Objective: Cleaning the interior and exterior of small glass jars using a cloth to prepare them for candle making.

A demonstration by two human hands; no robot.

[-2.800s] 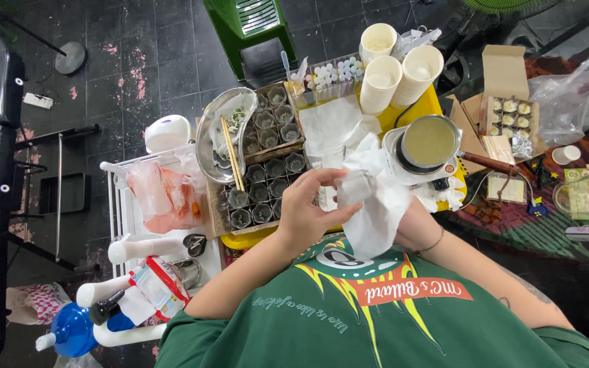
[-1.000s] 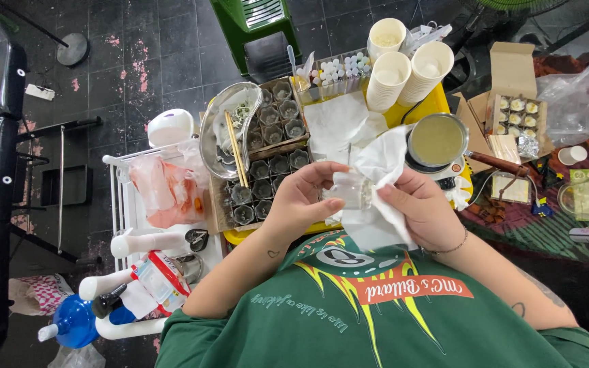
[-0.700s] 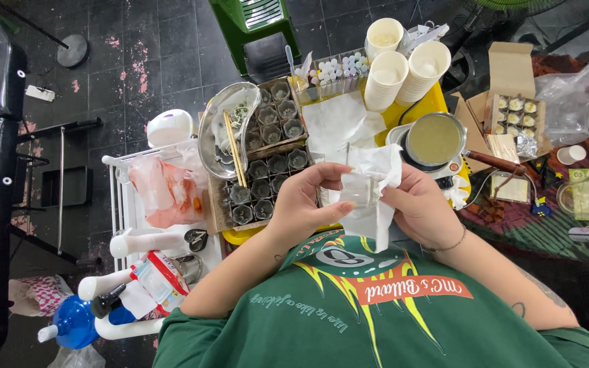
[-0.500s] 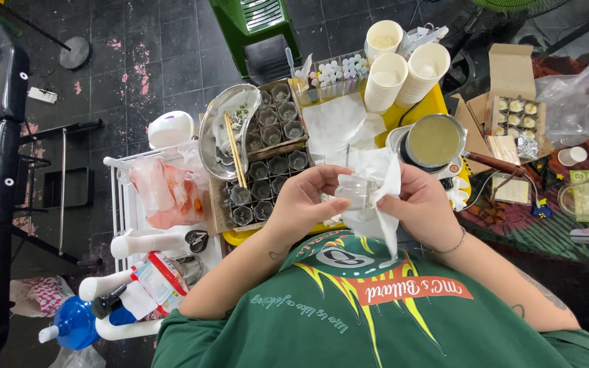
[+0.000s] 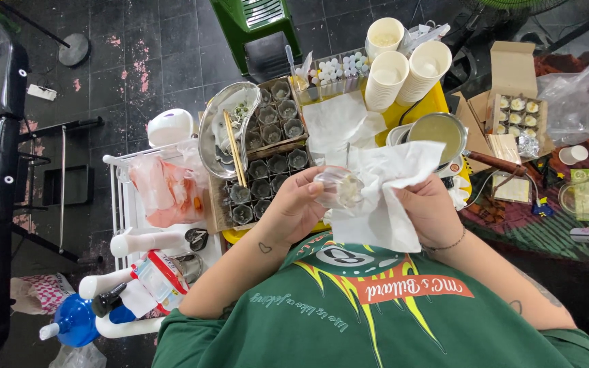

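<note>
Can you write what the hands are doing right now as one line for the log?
left hand: holds small clear cup | right hand: holds white tissue against cup | behind: tray of small cups

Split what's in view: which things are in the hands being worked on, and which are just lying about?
In hand:
left hand holding small clear glass cup
right hand holding white cloth

Lying about:
stacked paper cups
tray of small dark cups
wooden chopsticks
round metal pot
cardboard box

cup tray (image 5: 267, 160) left | pot (image 5: 436, 133) right | cup stacks (image 5: 403, 65) behind
</note>
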